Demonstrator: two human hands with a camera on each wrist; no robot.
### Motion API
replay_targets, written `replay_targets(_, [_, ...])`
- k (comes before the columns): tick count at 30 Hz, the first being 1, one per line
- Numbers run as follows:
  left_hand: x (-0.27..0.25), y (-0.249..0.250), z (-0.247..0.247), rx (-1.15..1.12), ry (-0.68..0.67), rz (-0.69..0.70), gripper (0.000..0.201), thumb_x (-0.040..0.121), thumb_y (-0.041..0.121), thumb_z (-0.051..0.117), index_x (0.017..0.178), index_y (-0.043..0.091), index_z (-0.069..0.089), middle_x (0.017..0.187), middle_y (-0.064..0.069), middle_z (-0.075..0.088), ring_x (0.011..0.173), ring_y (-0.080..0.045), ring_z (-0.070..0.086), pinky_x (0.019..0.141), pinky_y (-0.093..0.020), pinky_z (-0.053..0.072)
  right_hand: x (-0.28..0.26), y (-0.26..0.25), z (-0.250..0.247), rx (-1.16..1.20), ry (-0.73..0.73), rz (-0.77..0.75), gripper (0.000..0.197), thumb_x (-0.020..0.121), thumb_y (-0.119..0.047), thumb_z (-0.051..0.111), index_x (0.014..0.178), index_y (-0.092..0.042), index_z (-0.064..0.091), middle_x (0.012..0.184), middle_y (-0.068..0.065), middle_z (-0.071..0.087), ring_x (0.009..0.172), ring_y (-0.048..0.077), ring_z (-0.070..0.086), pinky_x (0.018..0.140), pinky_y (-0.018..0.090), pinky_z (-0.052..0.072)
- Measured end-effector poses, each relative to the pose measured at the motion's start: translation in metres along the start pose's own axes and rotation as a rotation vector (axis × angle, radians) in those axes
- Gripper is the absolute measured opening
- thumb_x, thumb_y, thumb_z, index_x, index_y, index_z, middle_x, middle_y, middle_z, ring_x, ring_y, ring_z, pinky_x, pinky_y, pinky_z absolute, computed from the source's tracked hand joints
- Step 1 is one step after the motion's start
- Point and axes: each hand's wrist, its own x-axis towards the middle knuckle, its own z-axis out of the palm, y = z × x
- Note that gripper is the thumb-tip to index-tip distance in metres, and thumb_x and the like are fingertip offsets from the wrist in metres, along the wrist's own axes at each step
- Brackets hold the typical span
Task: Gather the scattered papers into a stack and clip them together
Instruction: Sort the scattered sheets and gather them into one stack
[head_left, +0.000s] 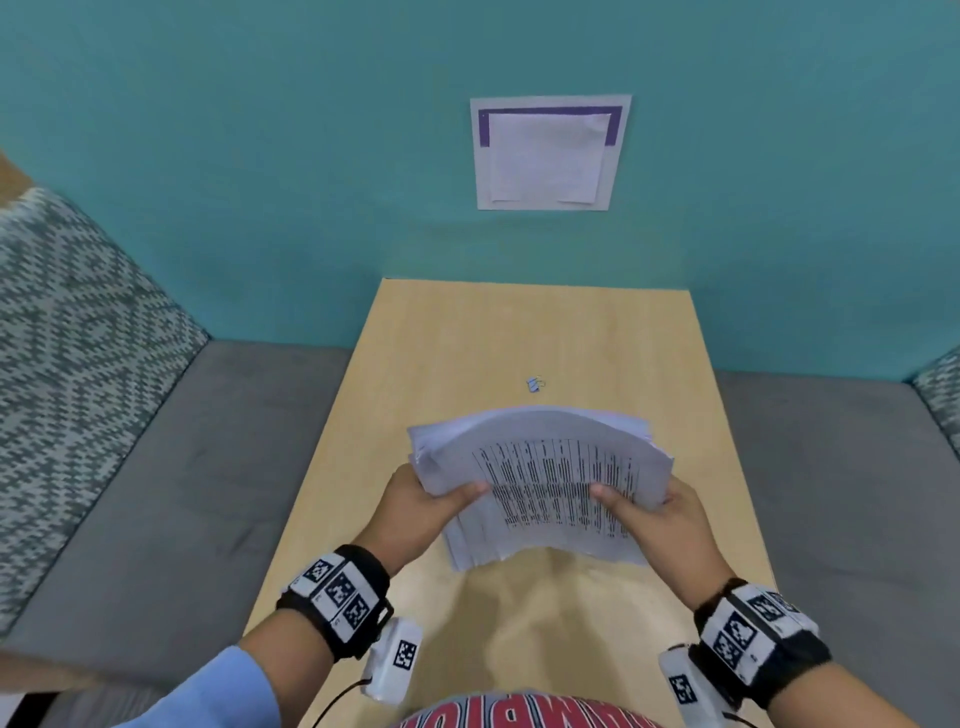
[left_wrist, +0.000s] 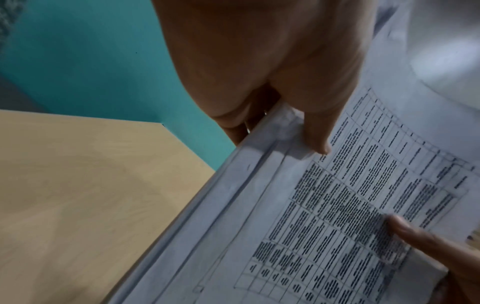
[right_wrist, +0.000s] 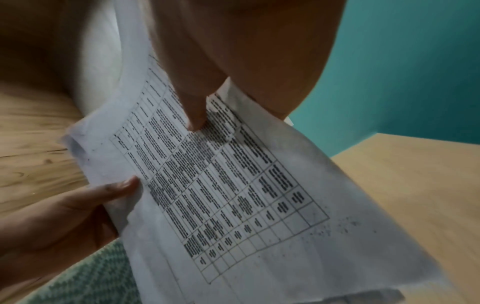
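Observation:
A thick stack of printed papers (head_left: 540, 478) is held up above the wooden table (head_left: 467, 332), bowed upward in the middle, with its edges uneven. My left hand (head_left: 426, 501) grips its left side, thumb on the top sheet. My right hand (head_left: 660, 512) grips the right side the same way. In the left wrist view the left thumb (left_wrist: 315, 131) presses the top sheet of the papers (left_wrist: 337, 205). The right wrist view shows the right thumb (right_wrist: 193, 107) on the printed table of the papers (right_wrist: 233, 185). A small binder clip (head_left: 535, 384) lies on the table beyond the stack.
The table stands against a teal wall (head_left: 260, 156) with a paper notice (head_left: 550, 153) on it. Grey bench seating (head_left: 171, 483) runs along both sides, with patterned cushions (head_left: 67, 338) at the left.

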Motion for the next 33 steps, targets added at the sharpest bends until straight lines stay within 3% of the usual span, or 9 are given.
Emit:
replay_targets(6, [-0.002, -0.011, -0.008, 0.074, -0.079, -0.066, 0.038, 0.083, 0.01, 0.09, 0.119, 0.015, 0.078, 0.115, -0.001, 0.083, 0.109, -0.018, 0.078, 0.092, -0.032, 0.059, -0.003, 0.024, -0.006, -0.019, -0.096, 0.044, 0.023, 0.082, -0.009, 0.085, 0.104, -0.013, 0.078, 0.101, 0.017, 0.08, 0.098, 0.029, 0.077, 0.091, 0.038, 0.058])
replay_targets(13, [-0.006, 0.012, -0.006, -0.073, 0.0, 0.03, 0.029, 0.09, 0.005, 0.083, 0.116, 0.016, 0.079, 0.113, -0.005, 0.083, 0.108, -0.022, 0.079, 0.095, -0.038, 0.062, -0.004, -0.005, -0.003, 0.053, -0.056, -0.085, 0.02, 0.091, 0.0, 0.075, 0.105, -0.015, 0.079, 0.104, 0.008, 0.082, 0.095, 0.016, 0.076, 0.084, 0.023, 0.06])
replay_targets(15, [-0.009, 0.019, -0.008, -0.065, -0.013, 0.05, 0.031, 0.086, 0.006, 0.086, 0.114, 0.016, 0.079, 0.111, -0.003, 0.084, 0.105, -0.018, 0.079, 0.091, -0.033, 0.062, -0.005, -0.003, -0.005, 0.047, -0.023, -0.076, 0.021, 0.088, -0.002, 0.079, 0.104, -0.016, 0.078, 0.104, 0.009, 0.081, 0.093, 0.017, 0.077, 0.084, 0.027, 0.061])
replay_targets(20, [-0.01, 0.029, -0.016, 0.168, -0.031, 0.171, 0.029, 0.082, 0.009, 0.091, 0.106, 0.022, 0.081, 0.104, 0.004, 0.082, 0.096, -0.005, 0.075, 0.089, -0.024, 0.057, -0.007, 0.019, -0.004, -0.121, -0.109, -0.021, 0.021, 0.089, -0.006, 0.08, 0.104, -0.021, 0.078, 0.101, -0.001, 0.081, 0.096, 0.014, 0.075, 0.084, 0.036, 0.057])
replay_targets(23, [-0.011, 0.049, -0.022, 0.39, -0.065, 0.323, 0.028, 0.087, 0.015, 0.087, 0.109, 0.029, 0.079, 0.097, 0.014, 0.082, 0.096, -0.002, 0.076, 0.088, -0.02, 0.057, -0.001, 0.024, -0.001, -0.159, -0.107, -0.039, 0.01, 0.093, -0.013, 0.078, 0.1, -0.019, 0.079, 0.098, 0.005, 0.079, 0.099, 0.027, 0.072, 0.089, 0.045, 0.056])
replay_targets(27, [-0.014, 0.087, -0.012, 0.996, -0.16, 0.565, 0.029, 0.094, 0.048, 0.066, 0.122, 0.043, 0.068, 0.108, 0.023, 0.076, 0.1, 0.001, 0.072, 0.082, -0.029, 0.058, 0.002, 0.024, 0.004, -0.161, -0.096, -0.047, 0.008, 0.093, -0.021, 0.079, 0.097, -0.015, 0.076, 0.097, 0.018, 0.074, 0.091, 0.043, 0.064, 0.078, 0.032, 0.048])
replay_targets(28, [-0.014, 0.093, -0.004, 1.134, -0.21, 0.56, 0.032, 0.094, 0.052, 0.062, 0.125, 0.043, 0.065, 0.112, 0.021, 0.076, 0.102, -0.004, 0.072, 0.08, -0.03, 0.057, 0.001, 0.021, 0.005, -0.167, -0.116, -0.056, 0.002, 0.093, -0.019, 0.078, 0.093, -0.019, 0.076, 0.09, 0.012, 0.074, 0.08, 0.037, 0.063, 0.074, 0.027, 0.046])
replay_targets(30, [-0.015, 0.097, 0.015, 1.345, -0.277, 0.507, 0.03, 0.095, 0.048, 0.059, 0.123, 0.039, 0.064, 0.113, 0.012, 0.075, 0.103, -0.016, 0.071, 0.074, -0.032, 0.052, -0.002, 0.015, 0.009, -0.209, -0.182, -0.122, 0.031, 0.095, -0.005, 0.074, 0.082, -0.034, 0.074, 0.075, -0.009, 0.07, 0.067, 0.01, 0.057, 0.066, 0.019, 0.042])
replay_targets(33, [-0.015, 0.092, 0.031, 1.436, -0.276, 0.423, 0.017, 0.096, 0.029, 0.054, 0.108, 0.029, 0.067, 0.104, 0.002, 0.076, 0.095, -0.029, 0.07, 0.066, -0.033, 0.046, -0.004, 0.001, 0.011, -0.262, -0.225, -0.091, 0.053, 0.092, 0.006, 0.068, 0.079, -0.044, 0.074, 0.078, -0.016, 0.073, 0.069, -0.001, 0.059, 0.066, 0.017, 0.044])
